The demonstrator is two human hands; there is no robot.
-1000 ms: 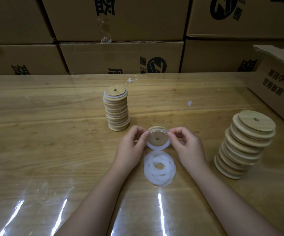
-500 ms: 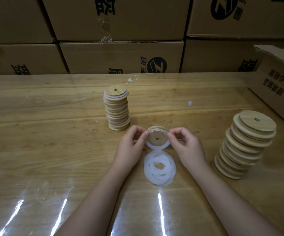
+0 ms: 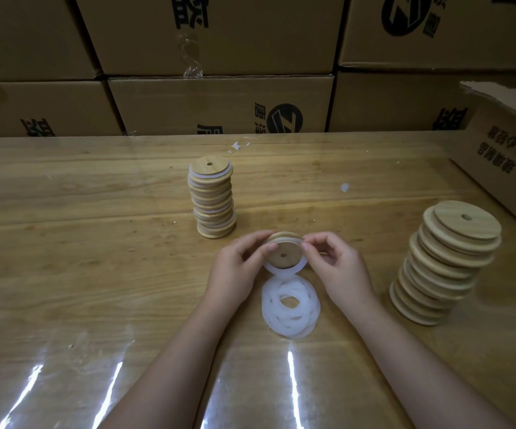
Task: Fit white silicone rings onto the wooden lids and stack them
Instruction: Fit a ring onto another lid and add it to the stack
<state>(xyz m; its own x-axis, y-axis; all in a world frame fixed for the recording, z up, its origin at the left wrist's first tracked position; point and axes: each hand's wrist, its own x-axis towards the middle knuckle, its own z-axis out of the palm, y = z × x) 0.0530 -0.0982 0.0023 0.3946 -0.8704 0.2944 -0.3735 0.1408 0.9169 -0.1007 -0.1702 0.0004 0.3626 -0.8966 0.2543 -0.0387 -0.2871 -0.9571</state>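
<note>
A round wooden lid (image 3: 284, 253) with a small centre hole is held tilted toward me just above the table. My left hand (image 3: 235, 267) pinches its left edge and my right hand (image 3: 334, 264) pinches its right edge. A white silicone ring (image 3: 284, 270) sits partly around the lid, hanging loose below its lower rim. Beneath the hands lies a pile of loose white rings (image 3: 290, 306). A stack of lids with white rings between them (image 3: 212, 201) stands behind to the left. A leaning stack of bare wooden lids (image 3: 445, 264) stands on the right.
The wooden table (image 3: 80, 243) has a glossy clear cover. Cardboard boxes (image 3: 219, 103) line the far edge, and an open carton (image 3: 510, 159) sits at the back right. A small white scrap (image 3: 345, 187) lies on the table behind the hands.
Both hands stay on the lid with small finger shifts at its rim. The stacks and ring pile have not moved.
</note>
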